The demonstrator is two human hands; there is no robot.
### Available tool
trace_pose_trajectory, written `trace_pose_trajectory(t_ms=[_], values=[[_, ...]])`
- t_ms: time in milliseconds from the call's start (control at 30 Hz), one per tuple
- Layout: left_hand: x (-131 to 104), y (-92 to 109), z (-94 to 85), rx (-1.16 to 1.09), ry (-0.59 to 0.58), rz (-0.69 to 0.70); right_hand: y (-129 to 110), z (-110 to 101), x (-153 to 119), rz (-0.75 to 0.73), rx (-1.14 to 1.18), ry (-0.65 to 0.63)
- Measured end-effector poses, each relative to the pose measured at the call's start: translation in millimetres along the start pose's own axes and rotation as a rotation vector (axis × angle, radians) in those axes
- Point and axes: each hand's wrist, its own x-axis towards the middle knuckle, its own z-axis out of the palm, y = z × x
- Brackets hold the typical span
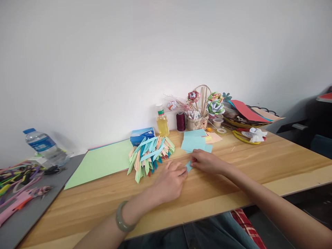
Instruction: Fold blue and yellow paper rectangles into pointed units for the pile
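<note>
A small piece of light blue paper (188,166) is held low over the wooden table, between my two hands. My right hand (206,161) pinches its right end with thumb and fingers. On the other end, my left hand (171,181) has its fingers bent and closed at the paper's edge; its thumb is partly hidden. Just beyond my right hand lies a stack of light blue paper pieces (194,142). A pile of folded paper strips (149,155) in blue, green and peach sits beyond my left hand.
Green paper sheets (103,160) lie on the left. A tissue pack (142,136), an oil-coloured bottle (163,125), a dark red thread spool (181,121) and a basket with paper flowers (197,122) line the wall. A water bottle (45,147) leans at far left.
</note>
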Motion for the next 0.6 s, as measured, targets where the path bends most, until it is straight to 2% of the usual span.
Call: trace_pose_trajectory(t_ms=[133,233,300,367,433,500,600], values=[[-2.5,9.8,0.3,-0.022,-0.066,-0.032,7.7,0.3,-1.9,-0.023,0.007,0.039],[-2.6,15.7,-2.3,-0.031,-0.119,-0.095,6.5,1.9,-10.9,-0.044,0.014,0.165],[-2.2,19.0,-3.2,-0.033,-0.135,-0.139,3.2,3.4,-20.6,-0.126,0.025,0.226],[-1.9,21.1,-3.1,-0.039,-0.142,-0.161,-0.2,4.6,-31.4,-0.264,0.023,0.186],[-1.7,21.0,-3.1,-0.057,-0.158,-0.165,-2.5,5.3,-40.4,-0.361,0.003,0.085],[-1.6,17.7,-5.1,-0.091,-0.193,-0.156,-2.8,5.5,-45.9,-0.382,-0.011,0.000],[-1.4,7.0,-13.3,-0.161,-0.278,-0.088,-1.0,5.3,-47.4,-0.363,-0.011,-0.050]])
